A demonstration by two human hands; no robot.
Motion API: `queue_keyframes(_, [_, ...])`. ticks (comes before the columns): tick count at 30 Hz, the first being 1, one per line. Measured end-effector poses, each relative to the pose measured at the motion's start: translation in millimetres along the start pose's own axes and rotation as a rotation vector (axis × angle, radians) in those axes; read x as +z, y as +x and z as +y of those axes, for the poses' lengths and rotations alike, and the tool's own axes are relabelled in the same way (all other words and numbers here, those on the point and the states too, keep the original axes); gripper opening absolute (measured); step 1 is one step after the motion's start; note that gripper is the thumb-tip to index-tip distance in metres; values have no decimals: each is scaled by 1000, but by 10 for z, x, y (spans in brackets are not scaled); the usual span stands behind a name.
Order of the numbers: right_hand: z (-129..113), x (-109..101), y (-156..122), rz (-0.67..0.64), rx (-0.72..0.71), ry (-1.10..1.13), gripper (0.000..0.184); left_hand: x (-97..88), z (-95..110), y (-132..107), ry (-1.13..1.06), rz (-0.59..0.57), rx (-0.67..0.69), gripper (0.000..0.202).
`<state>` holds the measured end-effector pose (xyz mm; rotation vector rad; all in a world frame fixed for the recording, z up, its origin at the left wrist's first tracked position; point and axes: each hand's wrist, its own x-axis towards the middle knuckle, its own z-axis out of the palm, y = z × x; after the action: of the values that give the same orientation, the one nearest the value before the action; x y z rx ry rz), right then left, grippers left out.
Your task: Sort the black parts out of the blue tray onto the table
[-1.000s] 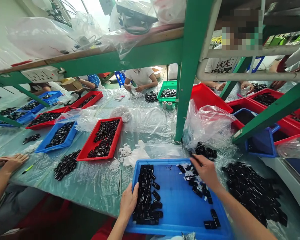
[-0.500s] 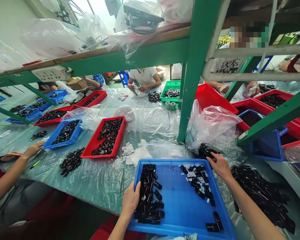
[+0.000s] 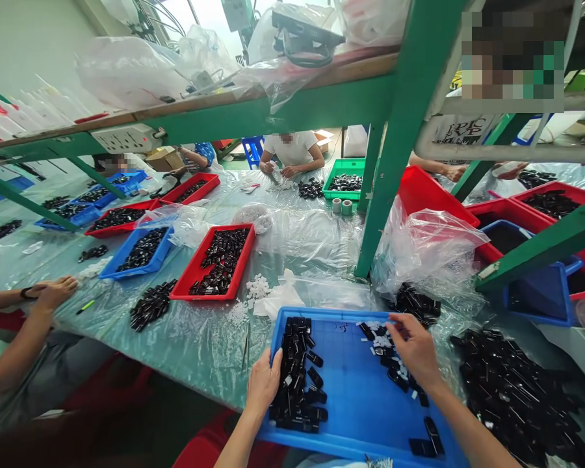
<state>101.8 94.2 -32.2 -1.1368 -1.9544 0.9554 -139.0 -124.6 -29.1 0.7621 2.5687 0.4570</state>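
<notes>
A blue tray (image 3: 355, 403) lies right in front of me on the plastic-covered table. Black plastic parts are stacked in rows (image 3: 296, 377) along its left side. My left hand (image 3: 263, 383) grips the tray's left rim, fingers curled next to those rows. My right hand (image 3: 414, 348) hovers over a scatter of loose black and white parts (image 3: 387, 354) at the tray's upper right, fingers bent as if pinching; what they hold is hidden. A small heap of black parts (image 3: 416, 302) sits just beyond the tray.
A big pile of black parts (image 3: 521, 390) lies to my right. A green post (image 3: 394, 136) and a clear bag (image 3: 426, 250) stand behind the tray. Red tray (image 3: 217, 260) and blue tray (image 3: 139, 250) sit left. A neighbour's hands (image 3: 53, 292) rest at far left; other people work across the table.
My right hand came back from the heap beyond the tray's far right corner and is over the loose parts inside the tray again. The left hand stayed on the rim.
</notes>
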Motion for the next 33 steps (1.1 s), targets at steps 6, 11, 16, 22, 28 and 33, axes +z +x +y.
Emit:
queue_keyframes(6, [-439,944,-185,-702,-220,-61,33,7,3,-37,0,-7,-4,31])
queue_keyframes(11, [-604,1260,-241,-819,-318,-289,57,10,-3,-63,-1,-10,-15,31])
queue_keyframes(16, [-511,1147,-369,-773,-355,-390,46,18,-10,-68,-10,-9,-25,31])
queue_keyframes(22, [-450,1148,-431,-685,-363,-365,58,15,-7,-66,-16,-20,-32,31])
queue_keyframes(28, [-432,1296,-480,-588,-450,-482,45,16,-8,-84,-8,-27,-31,32])
queue_keyframes(33, [-228,1335,-532,-520,-499,-438,21,16,-4,-88,-4,-28,-38,33])
